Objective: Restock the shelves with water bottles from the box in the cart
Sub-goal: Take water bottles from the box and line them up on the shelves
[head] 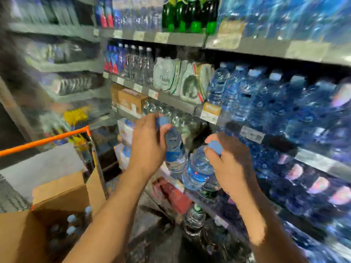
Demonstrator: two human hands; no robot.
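My left hand (pixel 147 147) grips the neck of a clear water bottle (pixel 175 152) with a blue cap and blue label. Close beside it, my right hand (pixel 229 164) grips a second blue-capped water bottle (pixel 199 169) by its top. Both bottles hang in the air in front of the shelves (pixel 313 162), at the height of the middle shelf. Rows of blue water bottles (pixel 266 103) fill the shelves to the right. At the lower left an open cardboard box (pixel 62 194) holds several more blue-capped bottles (pixel 71 224). The picture is blurred by motion.
An orange cart handle (pixel 43 141) runs across the left above the box. Green bottles (pixel 190 14) stand on the top shelf, wrapped packs (pixel 180 78) and clear bottles on the one below. Red packs (pixel 174 194) and dark bottles (pixel 193 219) sit low near the floor.
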